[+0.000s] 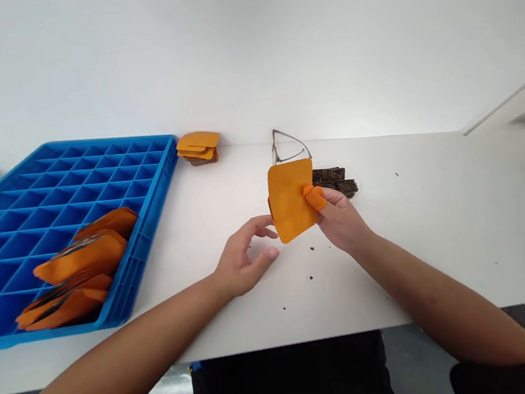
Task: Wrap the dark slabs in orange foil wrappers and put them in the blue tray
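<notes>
My right hand [344, 218] grips a flat orange piece [292, 203] with rounded corners, the thumb pressed on its front. An orange cover [314, 197] sits on that thumb. A second layer peeks out at the piece's left edge. My left hand [245, 259] is beside that lower left edge, fingers curved and thumb apart, with nothing in its grasp. Whether its fingertips touch the piece I cannot tell. Behind my right hand lies a stack of dark, rough strips [337, 182], partly hidden. Further back on the left is a pile of similar orange pieces [198, 146].
On the left stands a blue divided tray [150, 235]; several orange pieces [84, 258] with dark material between them fill its near right compartments. Eyeglasses [291, 145] rest against the wall behind the held piece. Dark crumbs [311, 277] dot the white table [439, 252].
</notes>
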`<state>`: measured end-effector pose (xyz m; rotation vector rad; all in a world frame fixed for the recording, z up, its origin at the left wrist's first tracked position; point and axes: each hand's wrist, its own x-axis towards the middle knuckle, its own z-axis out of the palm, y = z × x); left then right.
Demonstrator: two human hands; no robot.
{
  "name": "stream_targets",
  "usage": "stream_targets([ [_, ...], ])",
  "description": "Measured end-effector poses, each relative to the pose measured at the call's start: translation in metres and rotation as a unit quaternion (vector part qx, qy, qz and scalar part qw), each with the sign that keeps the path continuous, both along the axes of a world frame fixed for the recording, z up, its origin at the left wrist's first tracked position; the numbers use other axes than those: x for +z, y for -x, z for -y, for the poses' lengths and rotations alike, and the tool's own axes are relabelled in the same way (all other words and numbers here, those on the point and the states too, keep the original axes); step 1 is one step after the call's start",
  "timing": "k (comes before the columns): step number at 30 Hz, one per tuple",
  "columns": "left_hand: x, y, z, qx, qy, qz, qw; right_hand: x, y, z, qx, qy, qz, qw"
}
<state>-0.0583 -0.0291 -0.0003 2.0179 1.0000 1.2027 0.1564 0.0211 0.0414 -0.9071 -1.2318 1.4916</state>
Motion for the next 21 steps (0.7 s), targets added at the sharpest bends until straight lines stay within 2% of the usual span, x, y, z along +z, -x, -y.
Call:
stream_targets([
  [5,0.006,-0.007,0.007,-0.003,-0.033,0.015,0.999,-0.007,0.008,0.007,0.014,0.008,-0.007,1.0],
  [11,0.015,-0.008,0.012,0.058,-0.071,0.003,0.996,-0.009,0.015,0.008,-0.008,-0.007,-0.009,1.0],
  [16,0.013,-0.006,0.01,0.093,-0.079,-0.005,0.993,-0.009,0.013,0.005,-0.057,-0.016,-0.021,0.998],
  [21,0.011,-0.005,0.009,0.102,-0.079,-0.02,0.991,-0.002,0.006,0.0,-0.063,0.01,-0.03,0.998],
])
